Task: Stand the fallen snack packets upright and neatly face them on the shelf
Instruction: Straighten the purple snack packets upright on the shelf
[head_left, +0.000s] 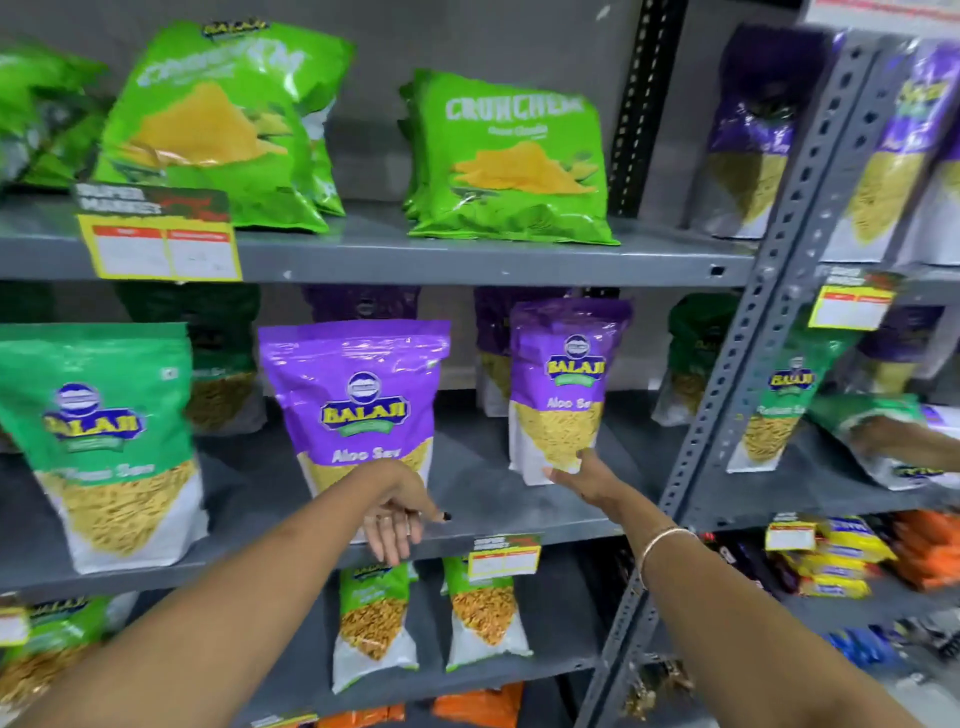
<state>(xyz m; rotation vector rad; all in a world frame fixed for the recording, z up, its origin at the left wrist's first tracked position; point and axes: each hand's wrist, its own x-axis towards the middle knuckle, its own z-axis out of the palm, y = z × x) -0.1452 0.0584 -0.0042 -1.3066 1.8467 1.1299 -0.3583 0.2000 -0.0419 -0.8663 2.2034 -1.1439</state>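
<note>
Middle shelf (519, 493), grey steel racking, head view only. Right hand (582, 475) is at the bottom edge of the right-hand purple Aloo Sev packet (563, 387); thumb and fingers pinch the lower corner, so the hand is clamped on that pkt. The pkt stands upright on the shelf deck, set back from the front lip, label facing out but turned slightly to the left. Its long axis is vertical, top seal up. Left hand (397, 519) hangs at the shelf front, just below the base of the left-hand purple packet (358, 410); fingers loose and spread downward, holding nothing, not clearly touching the pkt. That pkt is upright at the front edge, face square to the aisle, long axis vertical. Handling, as judged: pouches look light, soft film, filled w/ loose brittle strands; glossy skin prob. slippery; contents crush if squeezed mid-body. Flat gusset base lets them stand unaided. Best hold is at the side edges or bottom corners, or the top seal strip, not the belly. Green packet (104, 436) to the left stands upright, facing out. Remaining work, as judged: pull right pkt forward and square its face to match the left one.
</note>
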